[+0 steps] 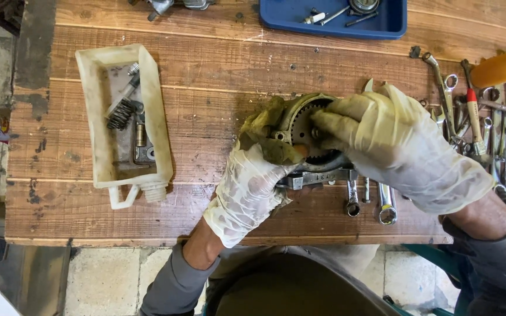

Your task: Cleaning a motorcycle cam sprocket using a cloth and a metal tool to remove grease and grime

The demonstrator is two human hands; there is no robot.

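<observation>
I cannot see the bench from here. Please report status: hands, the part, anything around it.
Left hand gripping the round geared metal part from below. Right hand on top, fingertips on the gear. Wrenches lie close beside the part.
</observation>
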